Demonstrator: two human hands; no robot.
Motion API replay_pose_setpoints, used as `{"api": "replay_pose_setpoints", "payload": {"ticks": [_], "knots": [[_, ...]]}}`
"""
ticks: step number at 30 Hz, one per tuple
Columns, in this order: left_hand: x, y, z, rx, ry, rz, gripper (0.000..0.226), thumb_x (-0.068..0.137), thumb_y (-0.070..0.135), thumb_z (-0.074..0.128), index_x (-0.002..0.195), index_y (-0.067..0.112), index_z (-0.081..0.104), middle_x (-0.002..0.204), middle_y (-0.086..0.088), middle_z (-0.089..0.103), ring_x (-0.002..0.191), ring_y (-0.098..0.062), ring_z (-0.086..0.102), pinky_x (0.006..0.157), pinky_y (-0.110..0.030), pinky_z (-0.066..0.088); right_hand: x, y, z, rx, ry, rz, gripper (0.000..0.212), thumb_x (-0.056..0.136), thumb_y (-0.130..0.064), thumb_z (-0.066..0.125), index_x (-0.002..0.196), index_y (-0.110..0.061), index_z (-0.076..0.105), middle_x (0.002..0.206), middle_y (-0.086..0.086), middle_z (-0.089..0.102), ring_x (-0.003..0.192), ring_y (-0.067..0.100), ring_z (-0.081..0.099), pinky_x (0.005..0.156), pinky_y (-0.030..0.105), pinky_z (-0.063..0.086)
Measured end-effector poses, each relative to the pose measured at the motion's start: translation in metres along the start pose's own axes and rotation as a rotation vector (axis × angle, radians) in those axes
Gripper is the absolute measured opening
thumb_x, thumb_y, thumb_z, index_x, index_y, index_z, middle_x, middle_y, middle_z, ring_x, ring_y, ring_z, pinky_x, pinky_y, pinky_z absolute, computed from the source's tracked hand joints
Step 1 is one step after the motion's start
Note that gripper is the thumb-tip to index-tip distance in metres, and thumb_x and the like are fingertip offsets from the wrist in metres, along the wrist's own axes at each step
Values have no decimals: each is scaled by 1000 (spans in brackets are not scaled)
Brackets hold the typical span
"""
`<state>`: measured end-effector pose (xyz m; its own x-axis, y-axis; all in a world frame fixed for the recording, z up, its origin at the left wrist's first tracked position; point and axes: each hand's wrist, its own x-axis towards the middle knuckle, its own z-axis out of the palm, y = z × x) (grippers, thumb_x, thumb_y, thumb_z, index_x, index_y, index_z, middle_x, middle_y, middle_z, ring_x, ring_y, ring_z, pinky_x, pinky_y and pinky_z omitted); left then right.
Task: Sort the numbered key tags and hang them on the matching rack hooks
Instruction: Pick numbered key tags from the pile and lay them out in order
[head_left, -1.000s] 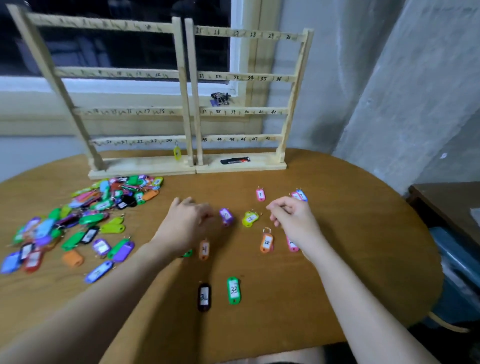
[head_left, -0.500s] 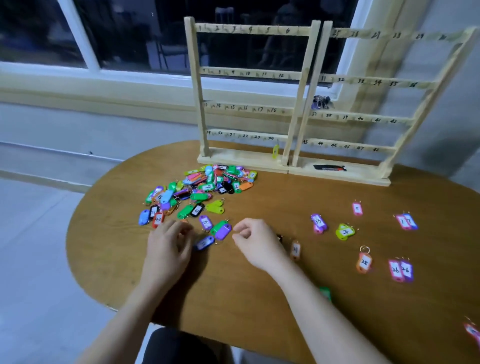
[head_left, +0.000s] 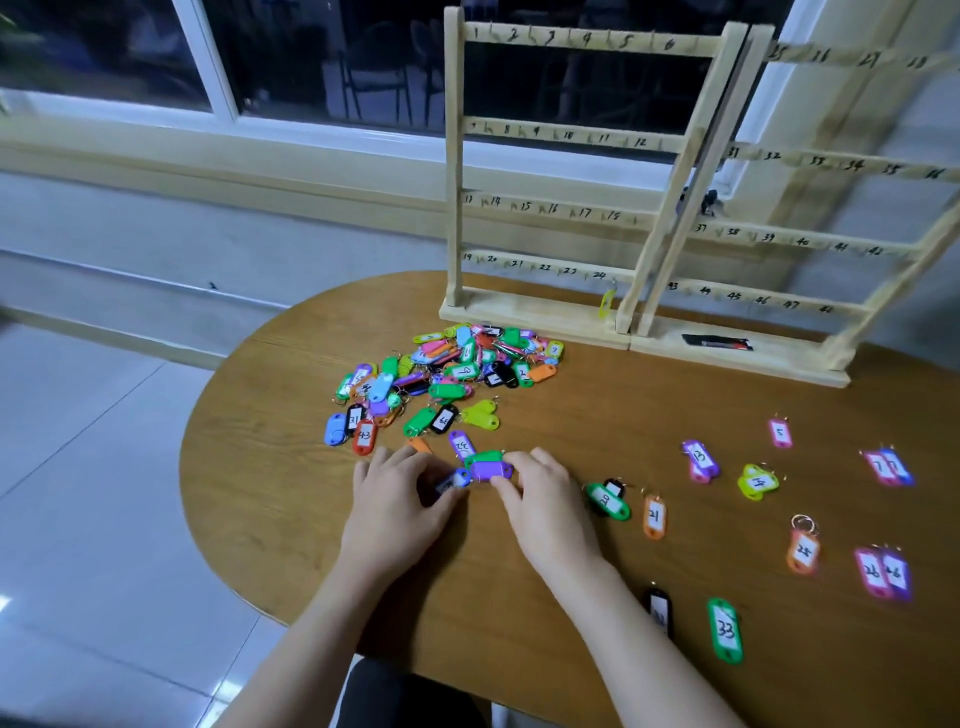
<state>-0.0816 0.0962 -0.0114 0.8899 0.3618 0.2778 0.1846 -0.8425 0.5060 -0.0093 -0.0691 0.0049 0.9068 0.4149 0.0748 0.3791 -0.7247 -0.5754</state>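
Observation:
A heap of coloured numbered key tags (head_left: 447, 379) lies on the round wooden table (head_left: 270, 467), in front of the left wooden rack (head_left: 561, 213) with hooks 1 to 24. The right rack (head_left: 810, 239) carries the higher numbers. At the heap's near edge my left hand (head_left: 395, 504) pinches a blue tag (head_left: 453, 480). My right hand (head_left: 548, 501) pinches a purple tag (head_left: 491, 470) that lies over a green tag (head_left: 485, 457). One yellow tag (head_left: 607, 304) hangs near hook 24.
Sorted tags lie spread out to the right: green 33 (head_left: 724, 629), orange 25 (head_left: 803, 551), orange 21 (head_left: 654, 515), a yellow-green pair (head_left: 757, 482) and several pink and purple ones. A black flat object (head_left: 717, 343) rests on the right rack's base. The table edge curves close on the left.
My view has swung left, from the sorted tags to the heap. Both hands have moved to the heap's near edge, and they now pinch the blue tag and the purple tag.

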Motion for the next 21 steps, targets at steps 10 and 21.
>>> {"api": "replay_pose_setpoints", "payload": {"ticks": [10, 21], "knots": [[1, -1, -3, -81, -1, -26, 22, 82, 47, 77, 82, 33, 59, 84, 22, 59, 90, -8, 50, 86, -34, 34, -5, 7, 19, -47, 246, -62, 21, 101, -10, 56, 81, -11, 60, 81, 3, 53, 67, 30, 57, 57, 41, 43], [2, -3, -4, -337, 17, -87, 20, 84, 44, 74, 77, 32, 60, 76, 19, 67, 73, -4, 62, 81, -49, 51, -4, 7, 12, 11, 205, -50, 19, 103, -20, 50, 86, -18, 60, 86, -3, 59, 76, 21, 58, 65, 29, 32]]}}
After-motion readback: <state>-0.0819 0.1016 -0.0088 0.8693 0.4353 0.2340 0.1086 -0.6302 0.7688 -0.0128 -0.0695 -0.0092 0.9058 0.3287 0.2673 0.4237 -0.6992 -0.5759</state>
